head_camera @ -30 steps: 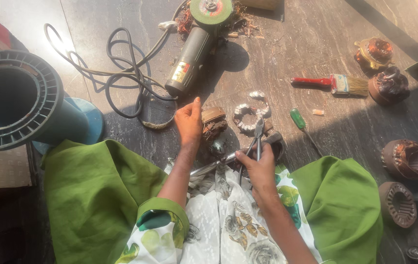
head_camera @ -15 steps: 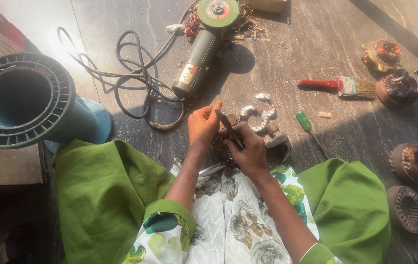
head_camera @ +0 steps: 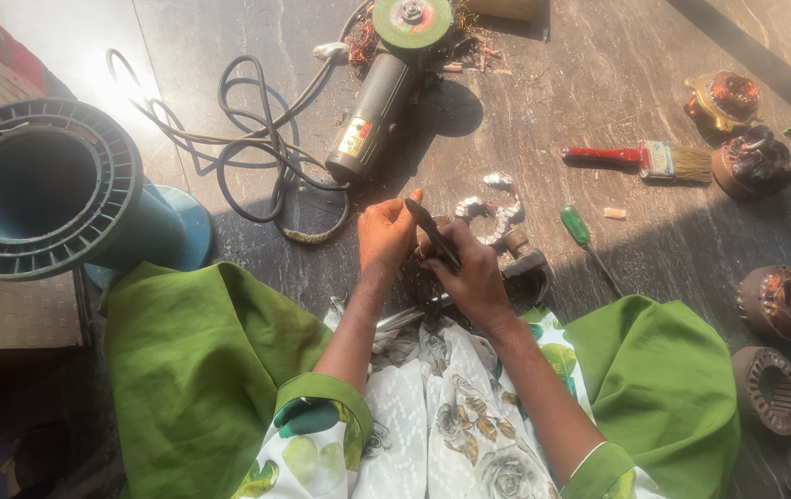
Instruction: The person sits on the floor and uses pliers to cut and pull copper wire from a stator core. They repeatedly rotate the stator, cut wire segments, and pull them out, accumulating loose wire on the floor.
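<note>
Both hands are bunched together on the stone floor [head_camera: 654, 249], right in front of the person's lap. The thing being worked with is a thin dark tool [head_camera: 432, 231], looks like pliers or a blade, can't tell which. Its long axis runs diagonally: the far tip points up and to the left, away from the person, and the near end disappears into the right hand. It sits between the two hands, just over a dark motor part [head_camera: 432, 286] that's mostly hidden under them.

The right hand [head_camera: 474, 282] is curled tight around the lower end of the tool, fingers folded in, a proper grip. The left hand [head_camera: 384, 236] is half closed, thumb sticking up near the tool's tip, fingers wrapped down toward the part underneath. Whether it actually pinches the tool or just rests against it, I can't say.

Around them: a little ring of silvery bits [head_camera: 492, 214] just beyond the hands, a green-handled screwdriver [head_camera: 585, 242] to the right, a red-handled brush [head_camera: 640, 159] farther out. An angle grinder [head_camera: 382, 92] with a green disc lies up top, its cable [head_camera: 257, 139] looped to the left. A big blue spool [head_camera: 40, 189] stands on the left, and copper-wound stators [head_camera: 784, 300] sit along the right edge.
</note>
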